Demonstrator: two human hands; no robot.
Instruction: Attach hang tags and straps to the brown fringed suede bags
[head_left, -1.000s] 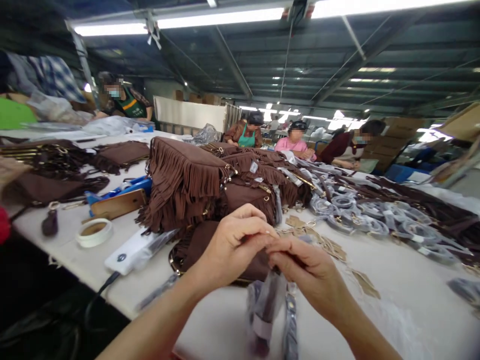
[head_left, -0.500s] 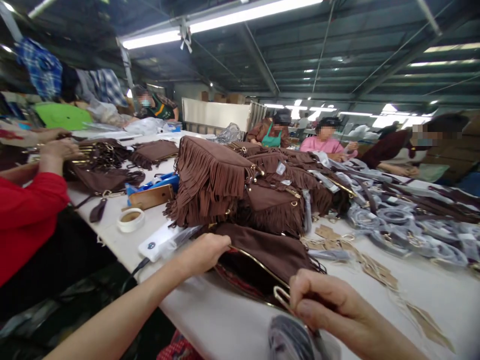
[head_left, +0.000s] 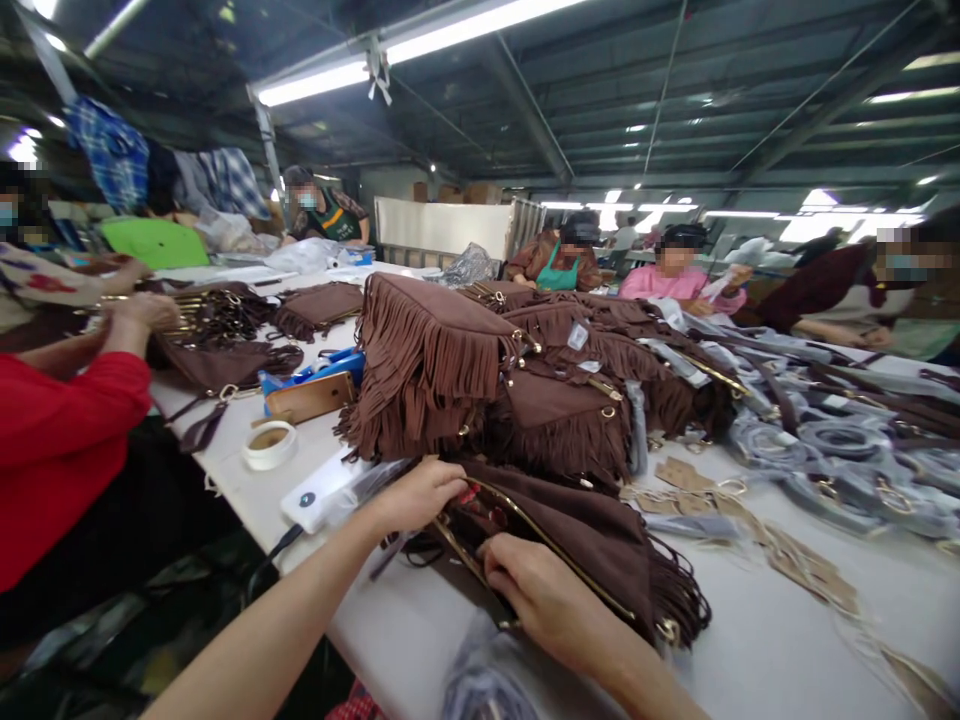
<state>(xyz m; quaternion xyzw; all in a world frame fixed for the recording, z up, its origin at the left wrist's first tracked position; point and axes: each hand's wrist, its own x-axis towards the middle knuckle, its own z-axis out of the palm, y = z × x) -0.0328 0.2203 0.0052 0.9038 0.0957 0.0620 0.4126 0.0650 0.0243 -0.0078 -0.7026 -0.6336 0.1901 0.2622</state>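
A brown fringed handbag (head_left: pixel 577 525) lies at the table's front edge with its gold zipper open and a red patterned lining showing. My left hand (head_left: pixel 427 492) is closed on the rim of the bag at the left end of the opening. With fingers curled, my right hand (head_left: pixel 536 590) reaches into the mouth of the bag near its front edge. Its fingertips are partly hidden, and I cannot see what they hold. Just in front of the bag, a plastic-wrapped coil (head_left: pixel 487 675) sits at the bottom of the view.
Behind the bag rises a pile of fringed bags (head_left: pixel 435 350). Wrapped straps (head_left: pixel 840 440) and tan cardboard tags (head_left: pixel 802 565) lie to the right. At left are a tape roll (head_left: pixel 270 446), a phone (head_left: pixel 311 398) and a white device (head_left: pixel 319 500). A red-sleeved co-worker (head_left: pixel 82 420) sits close by.
My right hand has moved left and into the bag's opening; the pale cord loop it held no longer shows. The bag has turned, exposing its right-hand fringe. My left hand keeps its grip.
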